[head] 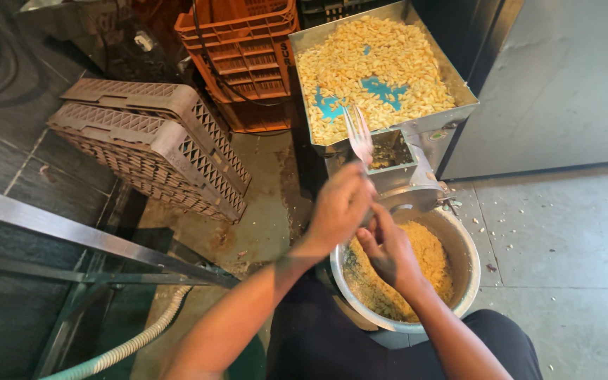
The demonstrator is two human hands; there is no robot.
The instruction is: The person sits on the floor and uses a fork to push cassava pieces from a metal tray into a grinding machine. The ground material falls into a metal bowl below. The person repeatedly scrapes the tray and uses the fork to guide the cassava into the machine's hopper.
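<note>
Fingers (360, 184) of the left hand (339, 207) are clamped around the handle of a metal fork (358, 134), its tines pointing up and away toward the machine; the right hand (388, 248) sits just beneath, its fingers curled toward the left palm, and whether they grip anything cannot be told. Both hands hover over a round steel bowl (463, 246) heaped with fine yellow mash, set on the floor against the person's dark-clothed knees, which the bottom edge cuts off.

Directly behind the bowl stands a steel grinding machine (416, 176), its spout over the bowl's far rim, leaving no gap between them. Its square feed opening is too dark to read. Above it, the wide steel hopper tray (462, 91) holds pale yellow chopped pieces, with patches of blue showing through.

Left of the hands, a stretch of stained concrete floor (262, 204) lies open. Beyond it two grey plastic crates (149, 141) lean stacked on their sides, and an orange crate (244, 49) stands behind, with a small pale label at its right edge. A steel rail (72, 232) and a ribbed hose (135, 341) cross the near left. At right, a plain grey cabinet panel (564, 77) rises above pale tiled floor scattered with crumbs.
</note>
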